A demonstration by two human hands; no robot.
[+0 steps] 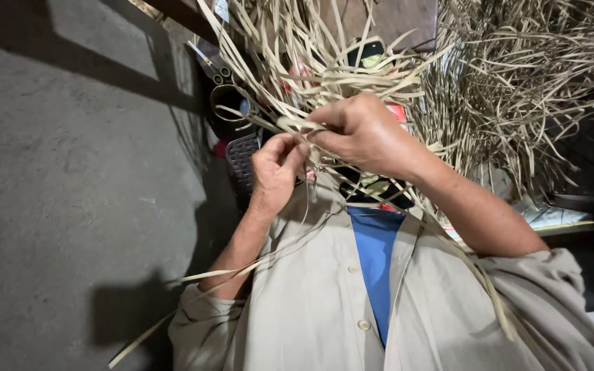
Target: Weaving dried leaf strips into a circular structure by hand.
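Two hands are in view, both raised in front of the chest and both at work on pale flat straw strips (290,124). The left hand (274,168) is curled narrow, thumb and fingertips pinched on strips just below the point where they cross. The right hand (366,134) is likewise closed, its fingers pressed together over a strip end at the same crossing; the two hands touch or nearly touch there. The exact number of strips held cannot be told, as they overlap; several pass through each grip.

Loose strip ends run down from the hands across one beige buttoned shirt (311,302), which is open over one blue undershirt (376,261). Two shirt buttons are visible. One long strip trails past the left elbow toward the lower left.

Behind the hands, a large tangled mass of straw (517,89) fills the upper right. One dark woven panel (242,161) stands just beside the left hand. One dark round container (227,103) sits above it. A grey concrete surface (70,192) fills the left side.
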